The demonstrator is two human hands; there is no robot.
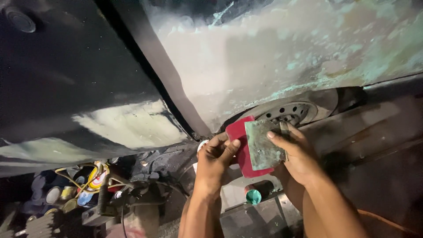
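Cans and tins low in the dim corner

A huddle of small round tins (57,194) sits at the lower left below the dark car panel, their lids pale, blue and brassy, packed close together. Just beside them one round container (98,178) shows a label in yellow, white and red. Farther right, beneath the hands, a dark cylindrical can (260,192) lies on its side, its teal-green end facing the camera. No signs or screens show.

Car panel (282,57): matt, sanded, patchy pale filler over metal. Red spreader (241,152): smooth plastic. Scraper blade (263,145): dull metal, greenish smears.
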